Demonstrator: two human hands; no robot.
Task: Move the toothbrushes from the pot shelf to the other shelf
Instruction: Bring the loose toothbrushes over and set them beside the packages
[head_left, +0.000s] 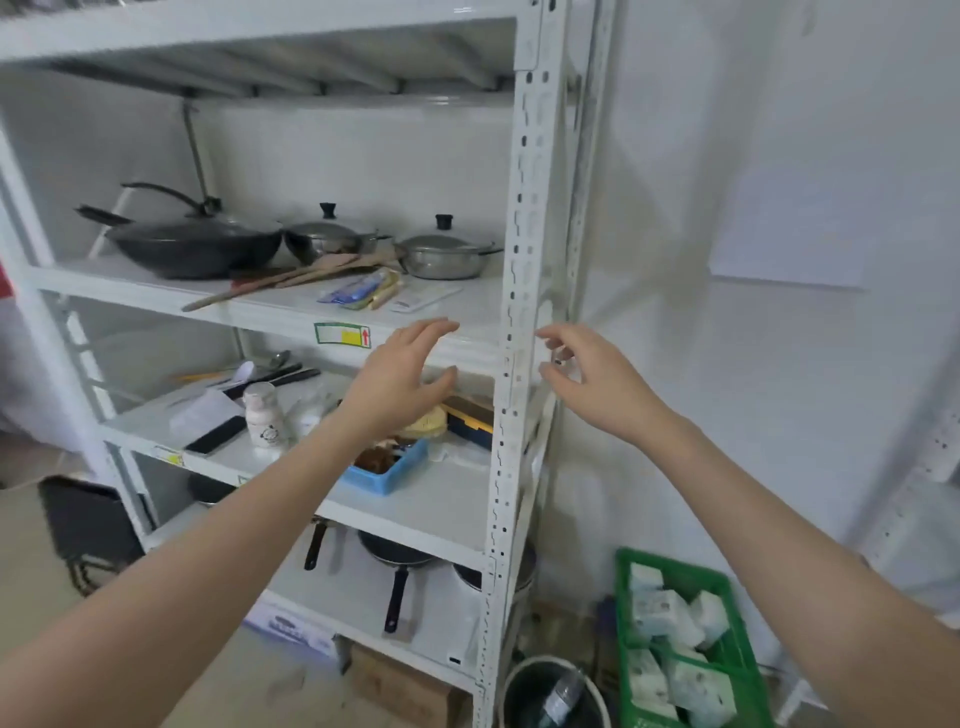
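both hands up and empty: left hand spread wide at the pot shelf front edge, right hand loosely curled beside the upright post. packaged toothbrushes lie near that edge, open shelf around them.

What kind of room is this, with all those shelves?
Probably a kitchen storeroom or utility corner. A white metal shelving rack holds a black wok and lidded steel pots, with frying pans lower down and a green plastic crate on the floor.
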